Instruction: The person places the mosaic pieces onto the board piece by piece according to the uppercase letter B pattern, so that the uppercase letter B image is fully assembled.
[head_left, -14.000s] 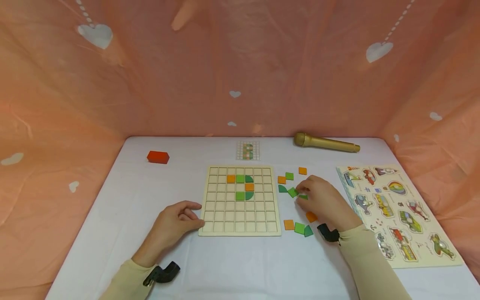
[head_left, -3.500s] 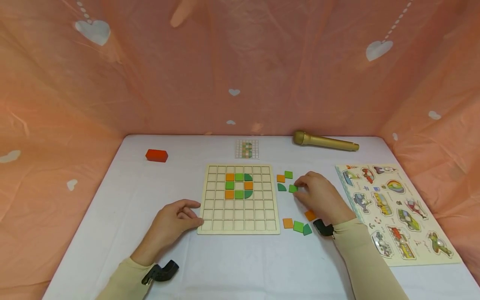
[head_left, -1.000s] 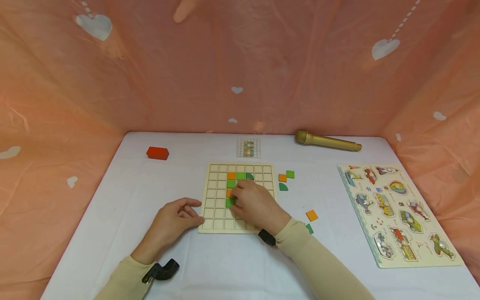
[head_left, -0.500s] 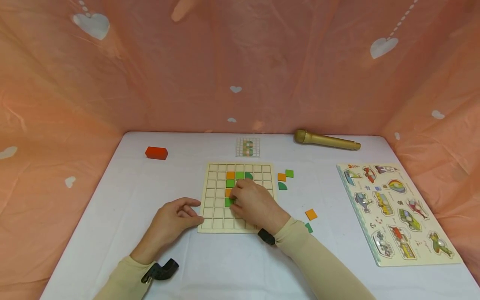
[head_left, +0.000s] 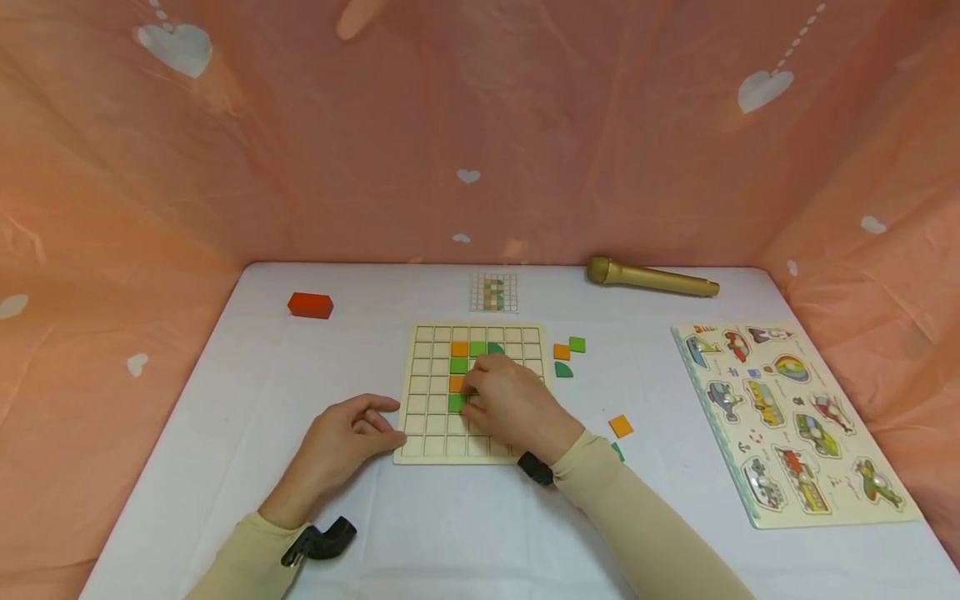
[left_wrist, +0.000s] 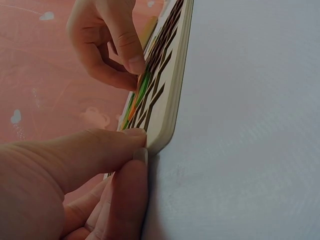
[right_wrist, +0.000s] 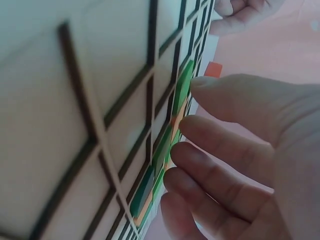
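A pale wooden grid board [head_left: 438, 447] lies mid-table. At its left edge, my left hand [head_left: 341, 439] holds the rim between thumb and a fingertip, as the left wrist view shows. Over the board is my right hand [head_left: 517, 408], its fingers bent and slightly spread. In the right wrist view its thumb touches a green square tile [right_wrist: 183, 89], set in the grid. Above that tile in the same column sit an orange tile [head_left: 456, 384], a green tile [head_left: 459, 365] and another orange tile [head_left: 460, 348]. The right hand hides several placed tiles.
Loose tiles lie right of the board: orange [head_left: 562, 352], green [head_left: 577, 344], a dark green quarter-circle [head_left: 563, 369] and orange [head_left: 620, 426]. A pattern card [head_left: 493, 292], gold toy microphone [head_left: 652, 278], red block [head_left: 311, 305] and picture puzzle [head_left: 787, 425] surround the board.
My right hand has come from the loose tiles onto the board, where one more green tile sits in the left column. During the last second it barely moves; my left hand stays put.
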